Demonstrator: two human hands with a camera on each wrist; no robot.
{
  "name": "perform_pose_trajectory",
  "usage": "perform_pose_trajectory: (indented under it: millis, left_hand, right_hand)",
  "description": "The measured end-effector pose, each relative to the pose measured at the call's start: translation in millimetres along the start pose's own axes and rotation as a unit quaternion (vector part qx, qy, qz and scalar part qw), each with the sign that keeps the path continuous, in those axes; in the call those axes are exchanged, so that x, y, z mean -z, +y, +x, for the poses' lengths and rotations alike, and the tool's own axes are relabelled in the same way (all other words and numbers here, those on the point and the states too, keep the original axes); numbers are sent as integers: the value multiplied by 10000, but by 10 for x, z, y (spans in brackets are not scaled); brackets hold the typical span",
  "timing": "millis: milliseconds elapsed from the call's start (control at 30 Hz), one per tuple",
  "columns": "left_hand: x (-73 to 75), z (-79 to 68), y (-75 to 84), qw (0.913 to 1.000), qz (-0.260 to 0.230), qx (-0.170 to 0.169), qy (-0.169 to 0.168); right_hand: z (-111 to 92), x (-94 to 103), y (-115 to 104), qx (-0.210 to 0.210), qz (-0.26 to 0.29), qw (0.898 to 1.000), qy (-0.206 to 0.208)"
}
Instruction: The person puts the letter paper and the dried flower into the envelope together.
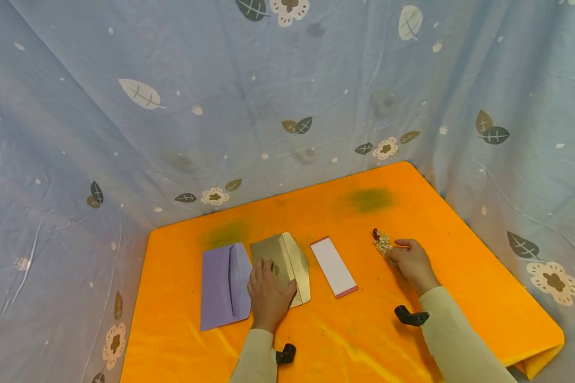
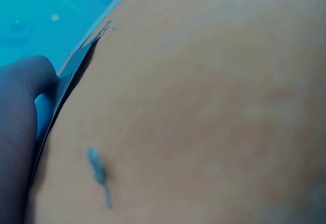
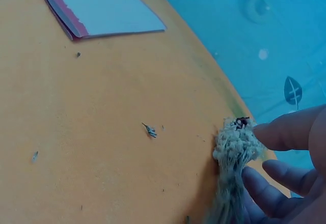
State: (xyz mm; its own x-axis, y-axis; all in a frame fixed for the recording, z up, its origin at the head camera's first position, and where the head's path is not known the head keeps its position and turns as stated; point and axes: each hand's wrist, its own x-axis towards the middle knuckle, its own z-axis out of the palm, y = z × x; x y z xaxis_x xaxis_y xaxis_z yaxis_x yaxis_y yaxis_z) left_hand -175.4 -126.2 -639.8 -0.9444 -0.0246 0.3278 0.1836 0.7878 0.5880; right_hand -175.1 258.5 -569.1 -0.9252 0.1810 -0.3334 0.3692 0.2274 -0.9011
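My left hand [image 1: 270,295] rests on a gold envelope [image 1: 273,247], fingers spread over its body and the thumb near its flap [image 1: 294,260]. The left wrist view catches the envelope's edge [image 2: 69,84] beside the thumb. On the right, my right hand [image 1: 414,264] pinches a small bunch of dried flowers [image 1: 381,242], cream blossoms with a dark red bloom at the top. Up close, fingertips [image 3: 262,132] lie along the flower head, and the stems [image 3: 226,198] trail down beside the other fingers. My palm hides part of the stems.
A purple envelope [image 1: 215,287] lies left of the gold one. Between the hands is a white folded card [image 1: 334,266] with red ends. Small dried plant scraps [image 3: 150,130] dot the orange tablecloth [image 1: 354,340]. Patterned blue curtains [image 1: 249,106] surround the table.
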Motion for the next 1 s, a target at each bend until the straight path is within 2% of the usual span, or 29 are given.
perform_pose_trajectory:
  millis: [367,600,1000]
  left_hand:
    - [14,0,-8,9993,-355,-30,78]
    - [16,0,-14,9990,-339,-166,240]
    - [9,-3,-36,9991,-398,-83,129]
  right_hand:
    - [-19,-105,-2,129,-234,9996,-133]
    - [-19,-192,2,167,-544,9981,-252]
    - [-20,-278,-50,230,-841,9958,-276]
